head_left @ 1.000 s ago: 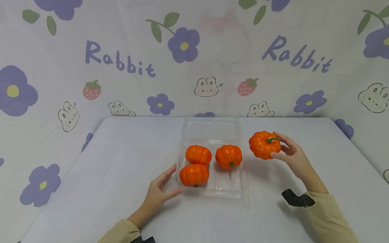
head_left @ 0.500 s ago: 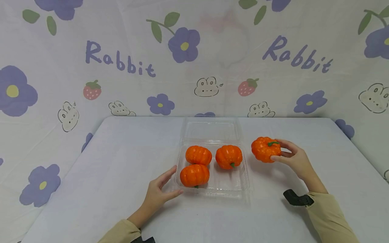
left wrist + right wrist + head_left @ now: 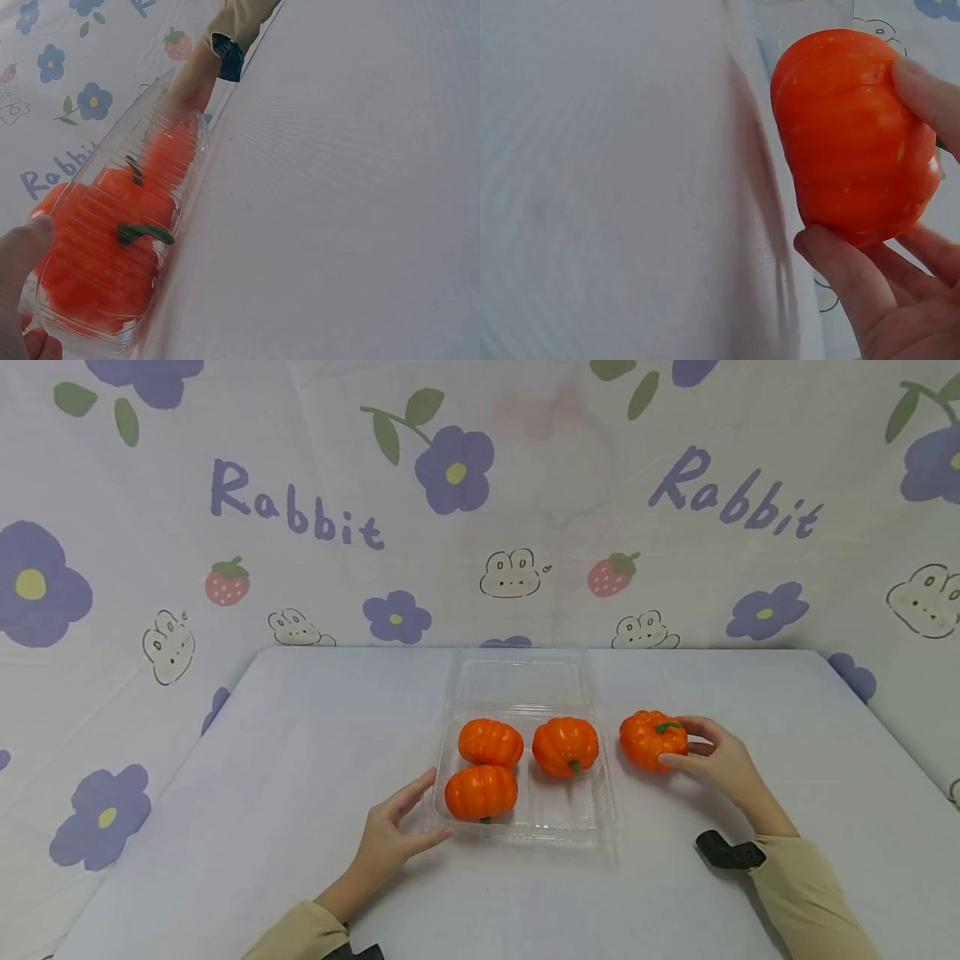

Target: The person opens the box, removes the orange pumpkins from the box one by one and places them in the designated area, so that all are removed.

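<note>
Orange, the toy pumpkin clamped in the right hand sits just right of the plastic clamshell, left hand spread alongside, apparently a set-down calling next for gentle release.

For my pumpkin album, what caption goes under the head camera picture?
Three orange pumpkins in an open clear box, a fourth pumpkin in the right hand beside it.

The pumpkin at the right hand is orange with yellowish flecks; its stem is green. Beyond this hand, the white cloth bears purple flowers and red strawberries.
</note>
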`<state>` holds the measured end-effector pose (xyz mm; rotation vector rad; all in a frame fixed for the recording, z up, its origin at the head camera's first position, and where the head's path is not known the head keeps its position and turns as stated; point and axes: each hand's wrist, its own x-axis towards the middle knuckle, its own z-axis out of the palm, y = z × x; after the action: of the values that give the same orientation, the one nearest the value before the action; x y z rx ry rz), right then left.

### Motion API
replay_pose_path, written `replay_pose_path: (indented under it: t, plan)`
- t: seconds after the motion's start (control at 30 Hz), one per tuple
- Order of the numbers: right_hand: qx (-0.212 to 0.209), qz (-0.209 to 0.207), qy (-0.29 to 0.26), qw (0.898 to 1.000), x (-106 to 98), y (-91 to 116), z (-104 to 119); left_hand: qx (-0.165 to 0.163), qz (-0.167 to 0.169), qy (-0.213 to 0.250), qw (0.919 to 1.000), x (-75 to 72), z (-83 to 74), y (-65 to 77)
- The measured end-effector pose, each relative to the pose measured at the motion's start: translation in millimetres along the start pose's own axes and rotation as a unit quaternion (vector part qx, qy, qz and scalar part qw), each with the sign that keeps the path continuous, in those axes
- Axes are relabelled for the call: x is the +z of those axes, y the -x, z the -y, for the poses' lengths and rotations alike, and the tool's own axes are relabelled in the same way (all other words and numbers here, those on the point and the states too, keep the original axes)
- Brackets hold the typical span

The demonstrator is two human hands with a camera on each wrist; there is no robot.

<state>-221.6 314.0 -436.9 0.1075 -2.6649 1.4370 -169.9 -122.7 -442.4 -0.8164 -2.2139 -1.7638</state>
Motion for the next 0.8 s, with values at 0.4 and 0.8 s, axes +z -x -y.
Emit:
replay_pose_path:
  t: [0.4, 0.8]
  plan:
    - [-0.019, 0.006, 0.028, 0.999, 2, 0, -10, -0.008, 0.003, -0.016, 0.9998, 1.1, -3.7, -1.4]
    - [-0.047, 0.033, 0.055, 0.997, 0, -2, -2, -0.011, 0.002, -0.016, 0.9998, 0.8, -3.9, -0.2]
